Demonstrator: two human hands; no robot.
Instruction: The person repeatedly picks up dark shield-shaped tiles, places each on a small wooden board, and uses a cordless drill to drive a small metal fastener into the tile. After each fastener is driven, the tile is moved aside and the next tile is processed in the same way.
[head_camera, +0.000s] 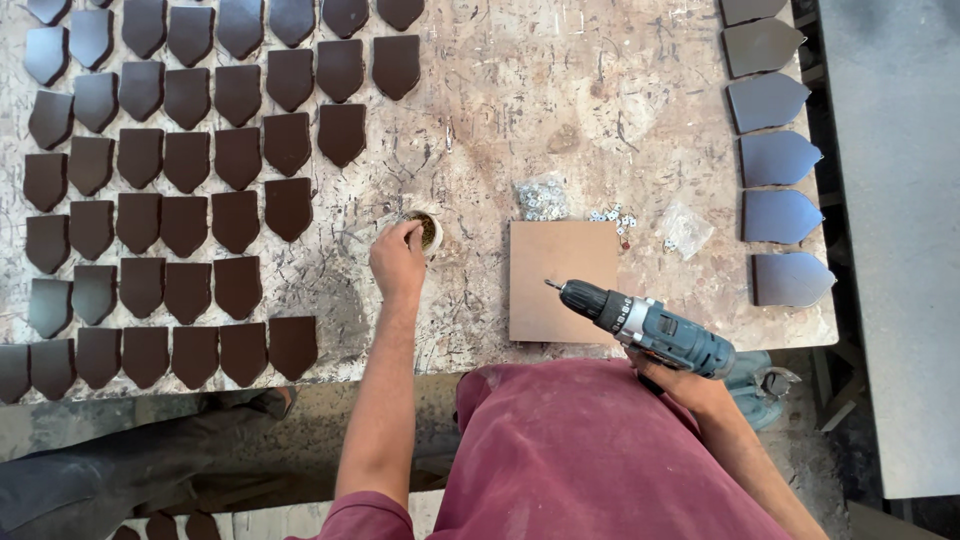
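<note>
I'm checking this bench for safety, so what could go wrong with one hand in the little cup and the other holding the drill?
1. The right hand holds the blue-grey cordless drill with its bit pointing toward the left hand; a careless swing could jab it.
2. The left hand's fingers dip into the small round white cup, which could tip and spill its contents.
3. The small loose metal brackets beside the square tan board could get swept off the worn speckled workbench.
</note>
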